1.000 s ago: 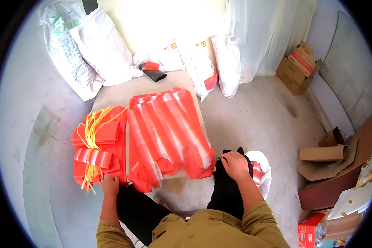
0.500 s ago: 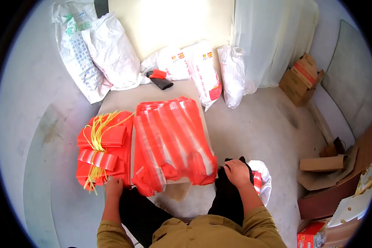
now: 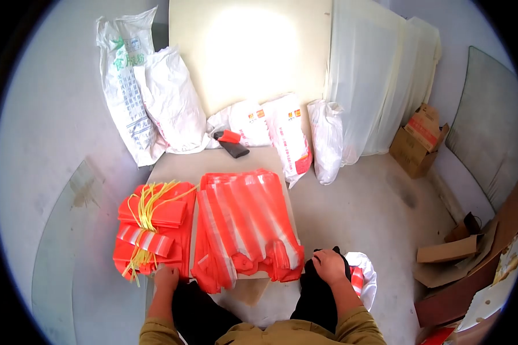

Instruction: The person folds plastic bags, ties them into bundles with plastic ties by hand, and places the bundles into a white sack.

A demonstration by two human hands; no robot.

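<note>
My left hand (image 3: pixel 166 277) is at the near edge of the table, fingers curled in beside the lower corner of a stack of folded red plastic bags (image 3: pixel 181 241). What those fingers hold, if anything, is hidden. Yellow ties (image 3: pixel 148 208) lie loosely across that stack, over a rolled red-and-white striped bag (image 3: pixel 155 241). To its right is a wide pile of red-and-white striped plastic bags (image 3: pixel 247 215), its handle ends hanging at the near edge. My right hand (image 3: pixel 330 265) rests on my right knee over black cloth, apart from the bags, its fingers loosely laid down.
White sacks (image 3: pixel 175 106) lean behind the table (image 3: pixel 265 156), with a black-and-red roll (image 3: pixel 233 144) in front. A white bag (image 3: pixel 369 276) with striped red material stands beside my right knee. Cardboard boxes (image 3: pixel 414 144) and flattened cardboard (image 3: pixel 454 250) sit to the right.
The camera view has tilted up, so everything sits lower in the picture. Both hands stay in the same places, and the bags have not visibly moved.
</note>
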